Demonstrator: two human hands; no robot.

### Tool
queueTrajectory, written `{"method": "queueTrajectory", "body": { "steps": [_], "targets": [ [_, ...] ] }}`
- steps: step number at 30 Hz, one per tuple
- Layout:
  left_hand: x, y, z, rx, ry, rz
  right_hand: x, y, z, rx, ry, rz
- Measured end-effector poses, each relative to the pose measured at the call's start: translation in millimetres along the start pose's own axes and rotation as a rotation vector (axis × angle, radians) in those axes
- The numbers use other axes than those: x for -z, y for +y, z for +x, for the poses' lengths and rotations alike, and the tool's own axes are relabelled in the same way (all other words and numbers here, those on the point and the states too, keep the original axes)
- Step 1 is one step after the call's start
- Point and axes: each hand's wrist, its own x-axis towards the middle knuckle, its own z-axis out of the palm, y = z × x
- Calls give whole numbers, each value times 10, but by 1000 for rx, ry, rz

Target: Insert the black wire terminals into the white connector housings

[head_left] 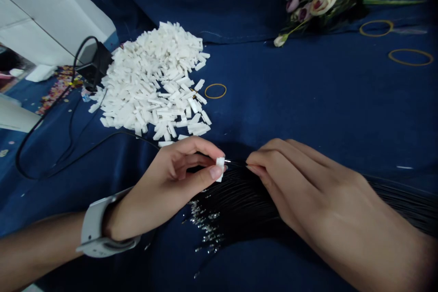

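Observation:
Between the thumb and fingertips of my left hand [181, 169] is a small white plastic connector housing [220, 169], held upright. My right hand [315, 191] pinches a thin black wire [239, 164] close to its end. The wire's silvery metal terminal points at the side of the housing; whether it has entered a slot is too small to tell. Under both hands lies a thick bundle of black wires [249, 205], their shiny crimped terminals [207, 228] fanned out at the left end. A heap of white connector housings [153, 77] lies beyond my left hand.
A black power adapter [94, 64] with a looping cable [20, 155] sits left of the heap. Rubber bands [215, 91] lie on the dark blue cloth [290, 100]. Artificial flowers [311, 2] lie at the back right. A white box-like surface [51, 9] stands at the upper left.

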Motion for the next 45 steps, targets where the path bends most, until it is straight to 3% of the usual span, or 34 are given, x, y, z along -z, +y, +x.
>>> {"method": "queueTrajectory", "body": {
  "steps": [10,29,37,42,45],
  "targets": [
    [6,11,4,2,-7,25,2,-14,13,60,-28,-49],
    [-15,-24,-27,4,1,62,-41,-46,-27,44,2,37],
    [-35,-8,6,-40,4,70,8,-80,2,-74,59,170],
    [-7,13,40,-53,-2,66,12,-156,-27,4,-113,250],
    [17,10,36,-43,-17,65,0,-164,-62,14,-142,230]
  ]
}}
